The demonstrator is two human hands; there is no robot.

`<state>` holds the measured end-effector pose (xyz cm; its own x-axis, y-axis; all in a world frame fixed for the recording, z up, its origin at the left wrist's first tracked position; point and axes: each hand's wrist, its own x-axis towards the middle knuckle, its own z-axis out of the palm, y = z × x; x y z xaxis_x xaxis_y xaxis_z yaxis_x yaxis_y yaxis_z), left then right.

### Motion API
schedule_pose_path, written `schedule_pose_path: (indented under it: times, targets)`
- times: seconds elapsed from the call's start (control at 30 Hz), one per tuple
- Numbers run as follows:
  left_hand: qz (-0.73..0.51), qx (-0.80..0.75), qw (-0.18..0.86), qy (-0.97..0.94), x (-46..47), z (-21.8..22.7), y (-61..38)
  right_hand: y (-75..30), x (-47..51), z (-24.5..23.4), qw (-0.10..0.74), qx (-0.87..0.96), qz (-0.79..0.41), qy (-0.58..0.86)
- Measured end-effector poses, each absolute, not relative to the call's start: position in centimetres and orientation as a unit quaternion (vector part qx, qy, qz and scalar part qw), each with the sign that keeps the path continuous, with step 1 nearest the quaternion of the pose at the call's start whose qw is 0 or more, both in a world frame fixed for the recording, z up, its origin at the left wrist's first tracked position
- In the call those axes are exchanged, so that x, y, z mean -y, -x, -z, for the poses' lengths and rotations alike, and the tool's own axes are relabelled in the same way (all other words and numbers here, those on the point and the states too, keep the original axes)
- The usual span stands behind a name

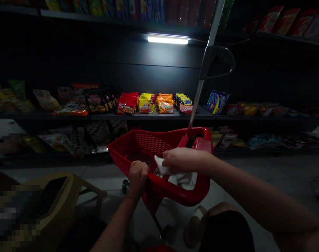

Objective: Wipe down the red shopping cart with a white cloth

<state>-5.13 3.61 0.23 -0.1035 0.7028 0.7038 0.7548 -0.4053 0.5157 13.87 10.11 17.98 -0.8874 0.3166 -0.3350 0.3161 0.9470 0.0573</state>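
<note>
A red plastic shopping cart [159, 137] with a mesh basket stands right in front of me, a tall metal handle pole [201, 80] rising from its far end. My left hand [138, 176] is closed around the cart's near rim. Reaching over the rim, my right hand [180, 160] presses a crumpled white cloth [172, 173] against the inside of the basket. The cloth hangs partly below my fingers. Most of the basket floor is hidden in shadow and behind my hands.
Dark store shelves [154, 115] run behind the cart, holding snack bags and red, yellow and orange packets [148, 103]. A lit strip lamp [167, 39] hangs above them. A yellow plastic stool [70, 190] stands to the left on the tiled floor [254, 171].
</note>
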Motion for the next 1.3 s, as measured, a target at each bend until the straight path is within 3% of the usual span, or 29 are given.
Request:
schedule_pose_path:
  times: [0.13, 0.27, 0.5, 0.7, 0.8, 0.97, 1.07, 1.3]
  targets:
    - [0.509, 0.545, 0.016, 0.666, -3.4, -0.3, 5.2, -13.4, -9.7, -17.3, 0.159, -0.981, 0.075, -0.081]
    - [0.52, 0.534, 0.011, 0.667, -2.9, -0.3, 5.5, -13.3, -14.4, -17.2, 0.204, -0.957, 0.167, -0.119]
    - [0.527, 0.517, 0.006, 0.674, -1.6, -0.3, 6.5, -15.5, -22.3, -17.8, 0.215, -0.889, 0.062, -0.401]
    - [0.538, 0.492, 0.014, 0.684, -1.3, -0.2, 6.9, -16.4, -22.7, -17.7, 0.184, -0.875, 0.011, -0.447]
    - [0.537, 0.503, 0.013, 0.677, -1.6, 0.0, 6.8, -16.7, -20.9, -18.0, 0.156, -0.903, 0.032, -0.399]
    - [0.531, 0.511, 0.011, 0.676, -2.1, 0.2, 6.4, -16.8, -13.1, -19.8, 0.074, -0.962, 0.175, -0.194]
    - [0.533, 0.512, 0.022, 0.673, -2.1, 0.2, 6.3, -16.7, -6.6, -20.4, 0.078, -0.976, 0.177, -0.098]
    - [0.534, 0.505, 0.014, 0.678, -1.9, -0.2, 6.4, -20.0, -3.8, -19.6, 0.019, -0.976, 0.19, -0.106]
